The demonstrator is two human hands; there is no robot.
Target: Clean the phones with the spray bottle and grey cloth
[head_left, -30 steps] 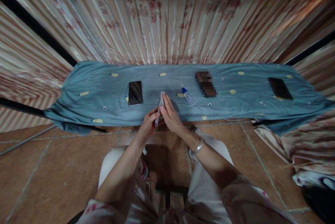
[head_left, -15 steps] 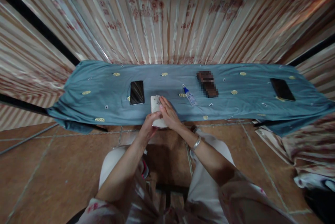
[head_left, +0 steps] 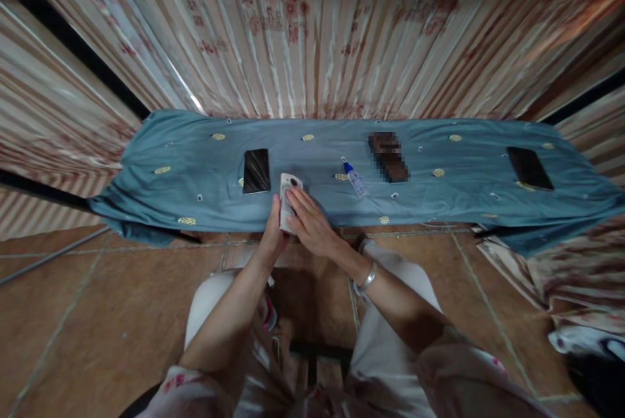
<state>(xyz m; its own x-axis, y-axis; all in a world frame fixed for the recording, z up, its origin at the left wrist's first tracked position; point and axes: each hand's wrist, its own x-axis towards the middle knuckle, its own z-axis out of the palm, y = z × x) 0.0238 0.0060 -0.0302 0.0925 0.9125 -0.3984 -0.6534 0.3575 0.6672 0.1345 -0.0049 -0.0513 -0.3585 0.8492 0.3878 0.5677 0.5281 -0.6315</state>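
Observation:
My left hand [head_left: 273,234] is closed round the lower left edge of a white phone [head_left: 288,221]. The phone is held up over the table's front edge, its back and dark round camera facing me. My right hand [head_left: 312,226] lies across the phone's back with its fingers close together. A small greyish cloth [head_left: 286,190] shows at its fingertips, pressed against the phone; most of it is hidden. Just left of the phone lies a dark phone [head_left: 256,171]. To the right lies a clear bottle [head_left: 357,183] with a blue cap.
A blue-green patterned cloth covers the long low table [head_left: 195,170]. A pixelated brown object [head_left: 389,157] lies beyond the bottle. Another dark phone [head_left: 530,168] rests at the far right. A pleated curtain [head_left: 312,34] hangs behind; tiled floor [head_left: 97,314] lies below.
My right hand has slid down and left over the phone's back with the cloth, uncovering the camera. The left hand has shifted to the phone's side.

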